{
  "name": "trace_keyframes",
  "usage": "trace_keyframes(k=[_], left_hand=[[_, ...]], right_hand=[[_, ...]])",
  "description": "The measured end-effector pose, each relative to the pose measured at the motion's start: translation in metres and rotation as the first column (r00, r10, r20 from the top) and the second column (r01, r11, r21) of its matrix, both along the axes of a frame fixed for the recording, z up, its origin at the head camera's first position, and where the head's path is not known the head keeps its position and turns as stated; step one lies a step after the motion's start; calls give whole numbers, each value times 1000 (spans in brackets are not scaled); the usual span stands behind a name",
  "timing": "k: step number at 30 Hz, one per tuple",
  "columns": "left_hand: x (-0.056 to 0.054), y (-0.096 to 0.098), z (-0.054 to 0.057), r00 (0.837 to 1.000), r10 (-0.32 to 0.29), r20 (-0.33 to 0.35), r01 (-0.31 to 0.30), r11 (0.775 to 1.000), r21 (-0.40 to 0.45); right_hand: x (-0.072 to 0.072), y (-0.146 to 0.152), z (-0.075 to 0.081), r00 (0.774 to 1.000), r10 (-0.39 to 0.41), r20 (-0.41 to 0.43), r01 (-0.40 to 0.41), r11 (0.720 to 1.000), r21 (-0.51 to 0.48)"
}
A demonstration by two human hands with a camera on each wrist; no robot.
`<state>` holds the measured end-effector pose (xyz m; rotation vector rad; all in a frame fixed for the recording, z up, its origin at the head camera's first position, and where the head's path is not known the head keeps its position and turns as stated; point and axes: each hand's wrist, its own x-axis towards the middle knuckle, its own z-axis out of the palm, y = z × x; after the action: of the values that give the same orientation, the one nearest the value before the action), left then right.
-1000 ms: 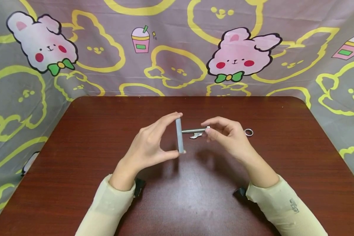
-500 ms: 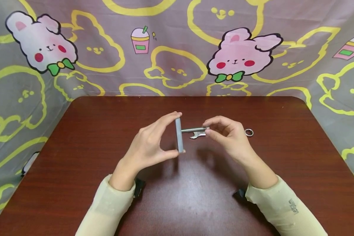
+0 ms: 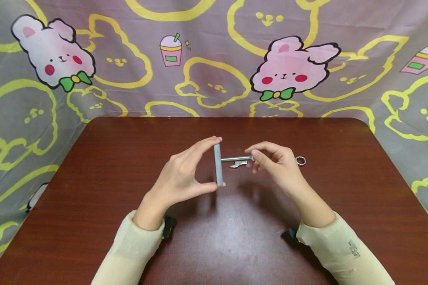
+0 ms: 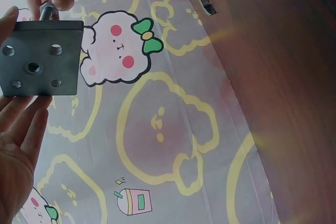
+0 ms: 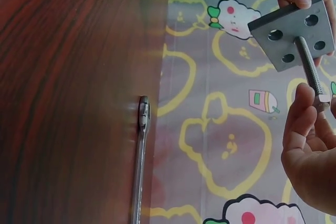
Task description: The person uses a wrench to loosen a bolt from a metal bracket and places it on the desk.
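My left hand [image 3: 180, 168] grips a grey square metal plate [image 3: 218, 166] by opposite edges, thumb below and fingers above, and holds it upright over the table. In the left wrist view the plate [image 4: 52, 72] shows a hole near each corner and a threaded hole in the middle. A long hex bolt [image 5: 310, 66] stands in that middle hole, its threaded shank reaching out on the right side. My right hand [image 3: 281, 162] pinches the bolt's head between thumb and fingers. How deep the bolt sits is hard to tell.
Behind my right hand a combination wrench [image 3: 238, 164] lies on the dark red-brown table [image 3: 232, 237], its middle hidden by the hand. A patterned cloth [image 3: 214, 47] hangs round the table's back and sides.
My right thumb has moved up across the bolt's head, and the fingers have shifted with it. The left hand and the plate stay nearly in place.
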<state>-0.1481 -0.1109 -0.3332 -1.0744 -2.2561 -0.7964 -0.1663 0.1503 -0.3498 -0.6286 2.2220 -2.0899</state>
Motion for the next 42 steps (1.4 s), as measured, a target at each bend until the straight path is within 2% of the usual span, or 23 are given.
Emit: trace_keyframes(k=[6,12,15,18,24,32,35,38,42], left_hand=[[0,0,1,1000,5,-3,-5,1000,-3],[-1,0,1,1000,23,-19,-23,1000,-15],[-2,-1,1,999,33,-17,-34,999,-13],[-1,-1,1,999,35,-14,-35,999,-9],[-1,0,0,1000,25,-4,-25,1000,-11],[-1,0,0,1000,15,-3,-15,1000,-10],[-1,0,0,1000,12,-7,-12,1000,-12],[-2,0,-1,1000,18,-9,-18,1000,-11],[-2,-1,-1,1000,27,-7,-27,1000,-6]], right_hand=[[-2,-2,-1,1000,6,-21,-7,1000,-12],[-1,-4,0,990,-32,-140,36,999,26],[0,-6,0,984,-11,-180,11,1000,-1],[0,-5,0,985,-5,-170,8,1000,13],[0,0,-1,997,-26,-78,32,997,73],[-2,0,-3,1000,-13,-9,14,1000,18],[-1,-1,-3,999,-32,-26,32,999,19],[0,-3,-3,996,-48,-79,51,998,27],[0,-5,-2,989,-26,-146,25,1000,-6]])
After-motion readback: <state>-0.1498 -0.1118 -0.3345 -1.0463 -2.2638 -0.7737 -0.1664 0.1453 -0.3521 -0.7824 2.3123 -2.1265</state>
